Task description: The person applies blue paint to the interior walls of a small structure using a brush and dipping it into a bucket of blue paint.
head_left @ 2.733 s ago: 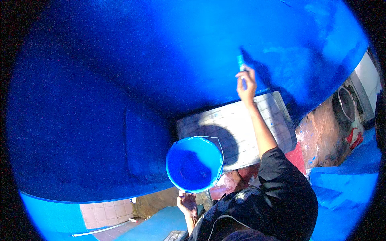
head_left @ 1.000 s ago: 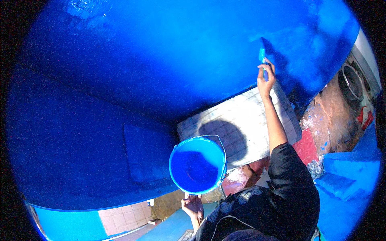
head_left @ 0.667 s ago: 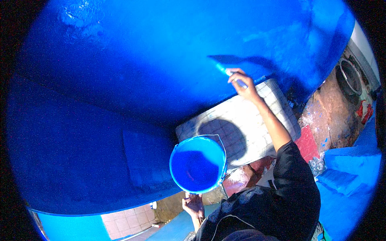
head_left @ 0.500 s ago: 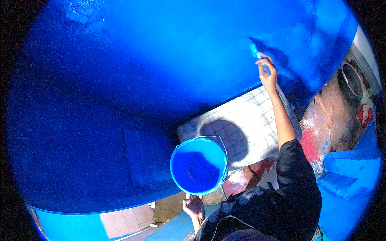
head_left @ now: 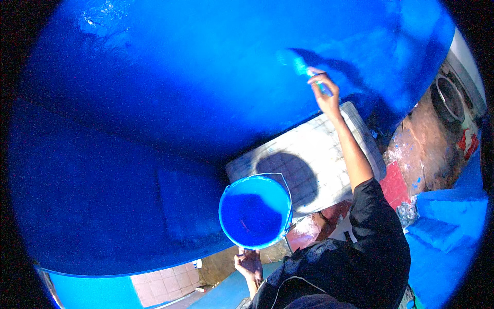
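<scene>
- Right hand (head_left: pixel 326 96) raised far right, fist closed around paintbrush (head_left: pixel 307 69); bristles touch the blue painted wall (head_left: pixel 195 92) (glossy, wet-looking).
- Left hand (head_left: pixel 249 262) low, near centre, gripping blue paint bucket (head_left: pixel 255 211) at its bottom edge.
- White tiled ledge (head_left: pixel 324 154) just beyond bucket.

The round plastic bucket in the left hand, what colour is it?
Bright blue inside and out, round plastic bucket, clearest in the head view.

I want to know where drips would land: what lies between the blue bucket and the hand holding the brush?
In the head view, a white tiled ledge bearing the bucket's round shadow lies below the right hand and brush.
</scene>
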Tool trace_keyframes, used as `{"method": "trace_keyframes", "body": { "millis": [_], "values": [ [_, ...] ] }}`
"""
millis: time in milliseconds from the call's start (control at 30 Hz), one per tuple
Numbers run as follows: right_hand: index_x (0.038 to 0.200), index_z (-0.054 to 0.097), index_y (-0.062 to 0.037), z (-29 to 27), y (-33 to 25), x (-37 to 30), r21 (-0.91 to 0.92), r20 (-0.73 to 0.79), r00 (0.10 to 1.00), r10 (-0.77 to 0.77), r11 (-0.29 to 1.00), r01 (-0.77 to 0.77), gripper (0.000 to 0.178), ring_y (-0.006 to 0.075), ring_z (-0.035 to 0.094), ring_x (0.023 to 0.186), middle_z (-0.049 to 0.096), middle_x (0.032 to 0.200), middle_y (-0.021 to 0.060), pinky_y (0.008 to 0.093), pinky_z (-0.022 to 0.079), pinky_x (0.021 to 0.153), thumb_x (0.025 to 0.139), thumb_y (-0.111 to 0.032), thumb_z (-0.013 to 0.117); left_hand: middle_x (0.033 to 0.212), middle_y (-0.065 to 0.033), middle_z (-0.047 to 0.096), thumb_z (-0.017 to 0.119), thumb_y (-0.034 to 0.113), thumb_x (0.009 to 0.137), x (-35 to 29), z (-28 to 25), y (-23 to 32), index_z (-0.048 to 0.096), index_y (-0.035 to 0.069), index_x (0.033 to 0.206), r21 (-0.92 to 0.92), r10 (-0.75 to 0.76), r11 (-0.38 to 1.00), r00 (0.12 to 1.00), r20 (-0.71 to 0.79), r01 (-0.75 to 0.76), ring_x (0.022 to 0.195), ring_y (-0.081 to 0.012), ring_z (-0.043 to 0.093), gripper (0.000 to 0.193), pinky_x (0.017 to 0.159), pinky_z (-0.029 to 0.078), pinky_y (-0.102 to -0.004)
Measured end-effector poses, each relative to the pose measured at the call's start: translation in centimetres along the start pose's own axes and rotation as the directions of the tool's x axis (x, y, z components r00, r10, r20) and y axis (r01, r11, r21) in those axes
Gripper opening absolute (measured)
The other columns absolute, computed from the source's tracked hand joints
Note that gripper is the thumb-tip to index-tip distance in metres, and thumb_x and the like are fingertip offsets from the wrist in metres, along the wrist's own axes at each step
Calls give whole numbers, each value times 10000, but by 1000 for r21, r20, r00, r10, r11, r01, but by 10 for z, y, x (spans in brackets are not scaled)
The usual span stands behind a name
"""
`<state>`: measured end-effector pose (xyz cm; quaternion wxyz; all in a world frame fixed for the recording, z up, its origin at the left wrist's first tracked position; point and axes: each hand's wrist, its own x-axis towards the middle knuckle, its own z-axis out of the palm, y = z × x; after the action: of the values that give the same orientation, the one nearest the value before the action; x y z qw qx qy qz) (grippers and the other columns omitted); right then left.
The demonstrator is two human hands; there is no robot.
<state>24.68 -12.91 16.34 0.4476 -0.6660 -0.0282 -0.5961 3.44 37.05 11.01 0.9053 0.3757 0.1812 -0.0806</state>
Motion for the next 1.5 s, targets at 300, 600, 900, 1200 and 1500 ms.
{"method": "trace_keyframes", "body": {
  "millis": [300,600,900,1200,1500],
  "values": [
    [806,646,-43,31,-26,-5,-154,16,999,-45,987,47,145,286,591,1064,620,1105,159,355,467,872,761,84,593,1224,-44,581,431,472,883,3,-20,-3,569,114,1175,83,14,996,995,96,-22,1133,-226,512,481,946,390,-457],
    [812,649,-39,16,-23,19,-100,18,995,-102,990,104,123,267,598,1033,631,1076,150,358,466,870,780,69,601,1103,-39,648,505,338,845,0,3,-2,624,84,1087,40,19,999,1000,14,-20,1049,-230,567,370,904,439,-432],
    [787,650,-66,70,-47,3,-157,-38,992,-121,981,114,167,288,605,989,600,1101,157,354,476,845,750,81,582,1224,-73,575,496,346,824,-4,14,2,568,76,1154,88,1,996,1000,1,-1,1165,-248,490,433,1010,345,-471],
    [813,658,-69,98,-64,3,210,124,989,-86,976,59,173,275,584,1064,617,1095,145,369,451,895,744,82,606,1046,-46,664,479,191,758,-3,18,1,641,82,1028,-20,-5,1000,999,-51,4,957,-218,594,333,849,478,-399],
    [804,659,-56,40,-36,23,-339,-279,957,-82,941,-18,170,285,588,1017,614,1049,144,366,466,846,752,80,571,1060,-48,656,479,204,767,-5,21,0,618,81,1060,-18,3,1000,999,-39,-3,964,-218,591,346,834,481,-400]
  ]
}}
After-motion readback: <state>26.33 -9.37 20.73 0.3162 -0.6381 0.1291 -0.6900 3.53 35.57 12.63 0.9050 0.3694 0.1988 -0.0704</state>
